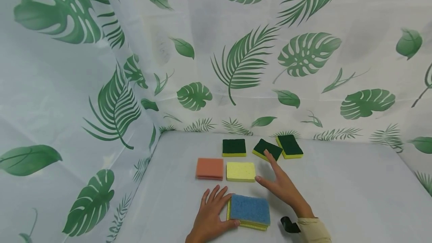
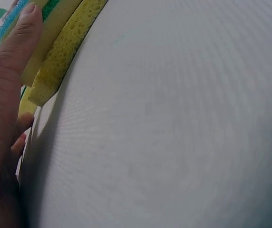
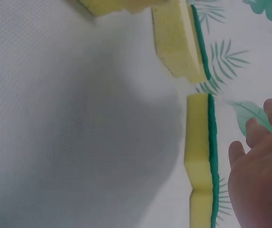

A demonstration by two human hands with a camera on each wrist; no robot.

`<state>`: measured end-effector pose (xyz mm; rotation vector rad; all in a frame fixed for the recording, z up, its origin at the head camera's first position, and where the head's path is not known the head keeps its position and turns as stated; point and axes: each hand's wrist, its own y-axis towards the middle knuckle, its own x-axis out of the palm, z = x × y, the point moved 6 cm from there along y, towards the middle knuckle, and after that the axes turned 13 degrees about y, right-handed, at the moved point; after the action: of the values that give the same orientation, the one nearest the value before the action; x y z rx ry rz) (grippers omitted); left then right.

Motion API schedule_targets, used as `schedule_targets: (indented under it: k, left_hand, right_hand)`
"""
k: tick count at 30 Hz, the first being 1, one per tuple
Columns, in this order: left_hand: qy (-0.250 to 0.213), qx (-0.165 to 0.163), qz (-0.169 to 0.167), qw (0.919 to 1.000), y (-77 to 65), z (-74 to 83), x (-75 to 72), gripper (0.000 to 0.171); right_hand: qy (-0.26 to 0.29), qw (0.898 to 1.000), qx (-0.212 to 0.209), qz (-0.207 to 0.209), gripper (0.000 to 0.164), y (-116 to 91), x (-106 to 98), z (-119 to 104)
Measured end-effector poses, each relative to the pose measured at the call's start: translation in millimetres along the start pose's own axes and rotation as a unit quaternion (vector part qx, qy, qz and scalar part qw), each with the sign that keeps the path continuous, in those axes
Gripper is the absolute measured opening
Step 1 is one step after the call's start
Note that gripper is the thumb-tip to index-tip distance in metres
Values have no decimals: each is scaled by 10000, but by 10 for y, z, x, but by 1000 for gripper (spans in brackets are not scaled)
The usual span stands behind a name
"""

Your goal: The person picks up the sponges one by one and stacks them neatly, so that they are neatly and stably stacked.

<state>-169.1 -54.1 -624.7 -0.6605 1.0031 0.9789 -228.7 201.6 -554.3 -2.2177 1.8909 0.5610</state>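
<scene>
Blue sponge (image 1: 250,209), yellow sponge (image 1: 240,171) just beyond.

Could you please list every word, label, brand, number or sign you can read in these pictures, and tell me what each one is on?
There are none to read: no lettering shows on the blue-topped sponge stack, the salmon sponge, the yellow sponge or the three dark-green-topped sponges.
The backdrop shows only green leaf prints, with no writing visible.
</scene>
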Motion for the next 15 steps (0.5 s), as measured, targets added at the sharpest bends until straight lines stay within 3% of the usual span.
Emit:
schedule_targets:
  k: [15]
  left_hand:
    - [-62,-19,-103,9999,18,-14,9,92]
  right_hand:
    - [-137,9994,243,-213,99,81,90,116]
